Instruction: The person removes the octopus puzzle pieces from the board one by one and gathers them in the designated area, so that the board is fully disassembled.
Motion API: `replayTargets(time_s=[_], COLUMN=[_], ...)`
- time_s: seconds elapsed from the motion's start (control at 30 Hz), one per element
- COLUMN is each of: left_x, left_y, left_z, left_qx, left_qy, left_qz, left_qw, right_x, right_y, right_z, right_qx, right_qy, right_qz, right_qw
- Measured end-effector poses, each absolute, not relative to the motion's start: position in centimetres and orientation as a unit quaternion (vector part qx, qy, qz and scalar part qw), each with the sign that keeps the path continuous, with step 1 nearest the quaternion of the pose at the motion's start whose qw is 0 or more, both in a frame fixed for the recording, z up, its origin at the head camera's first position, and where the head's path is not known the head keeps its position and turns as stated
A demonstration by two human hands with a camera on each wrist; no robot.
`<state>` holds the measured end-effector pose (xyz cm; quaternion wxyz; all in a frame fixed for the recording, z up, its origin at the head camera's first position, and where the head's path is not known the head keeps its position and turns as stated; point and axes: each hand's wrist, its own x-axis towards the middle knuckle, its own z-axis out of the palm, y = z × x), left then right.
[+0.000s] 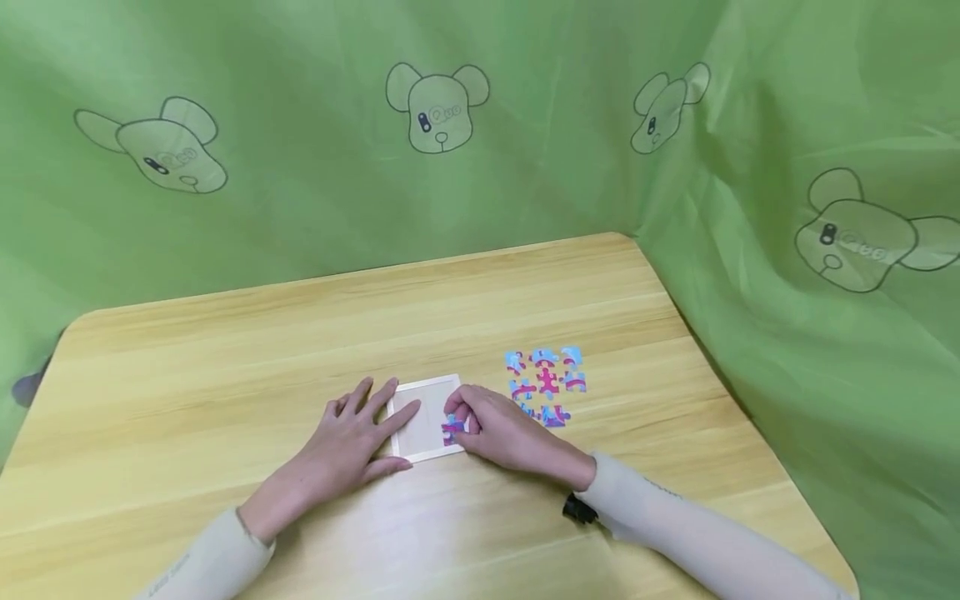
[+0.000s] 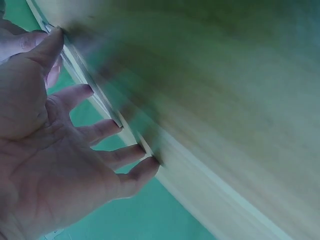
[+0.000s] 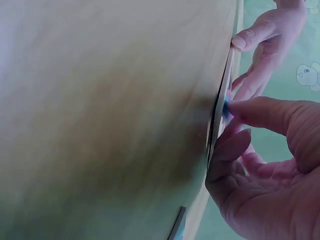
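A white-rimmed square puzzle tray (image 1: 426, 456) lies on the table, its pale inside mostly bare. My left hand (image 1: 341, 442) is spread over the tray's left side, one finger reaching inside and the thumb at the front edge. In the left wrist view, the left hand's fingertips (image 2: 150, 161) touch down with the fingers apart. My right hand (image 1: 501, 429) pinches a blue and pink jigsaw piece (image 1: 452, 429) at the tray's front right corner. From the right wrist, a bit of the blue piece (image 3: 227, 107) shows by the thumb; the fingers hide most of it.
Several loose jigsaw pieces (image 1: 548, 381) in blue and pink lie just right of the tray, some partly behind the right hand. The wooden table (image 1: 225, 375) has rounded corners. Green curtains (image 1: 315, 183) with bear-head drawings hang behind and to the right.
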<state>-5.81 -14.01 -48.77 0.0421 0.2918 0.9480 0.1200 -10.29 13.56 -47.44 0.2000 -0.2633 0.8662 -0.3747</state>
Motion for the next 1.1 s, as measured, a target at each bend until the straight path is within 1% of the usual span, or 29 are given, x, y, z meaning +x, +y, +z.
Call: replayTargets(time_s=[0.17,0.6,0.9,1.1], left_x=[-5.5,-5.3,-5.7,-5.9], left_y=[-14.2,-14.2,-14.6,-15.2], left_z=[-48.8,-49.2,-48.5,-48.6], left_qx=[0.29,0.255,0.209,0.216], left_qy=[0.947,0.951,0.946,0.95], left_qz=[0.131,0.168,0.238,0.212], left_qw=[0.038,0.047,0.066,0.071], right_x=[-10.3,-10.6,-10.6,-10.6], right_y=[13.6,14.9,16.1,17.3], right_z=[-47.4,-47.0,-46.4,-46.4], right_qx=[-0.256,-0.25,-0.229,-0.228], right_qy=[0.858,0.836,0.838,0.84], right_qz=[-0.384,-0.433,-0.454,-0.465], right_qw=[0.225,0.227,0.197,0.163])
